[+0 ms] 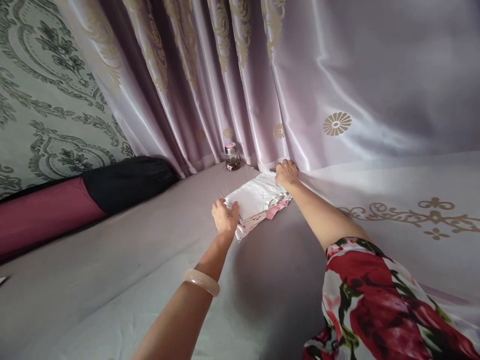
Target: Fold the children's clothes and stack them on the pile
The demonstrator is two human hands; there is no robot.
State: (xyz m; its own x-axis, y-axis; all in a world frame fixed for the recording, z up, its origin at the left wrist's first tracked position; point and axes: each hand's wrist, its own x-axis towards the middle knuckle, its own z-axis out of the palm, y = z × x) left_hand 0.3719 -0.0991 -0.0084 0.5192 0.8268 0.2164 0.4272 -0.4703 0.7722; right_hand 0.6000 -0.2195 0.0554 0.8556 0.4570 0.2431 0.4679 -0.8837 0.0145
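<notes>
A small stack of folded white and pink cloths (257, 202) lies on the grey bed sheet (131, 260) near the curtain. My left hand (225, 216), with a pale bangle on the wrist, grips the stack's near left corner with curled fingers. My right hand (286, 173) presses on the far right corner of the stack, fingers bent down onto the cloth. Both arms are stretched forward. My right sleeve is red and white with flowers.
A small glass jar with a pink lid (232, 156) stands at the foot of the lilac curtain (262, 75). A dark red and black bolster (86, 197) lies along the patterned wall at the left.
</notes>
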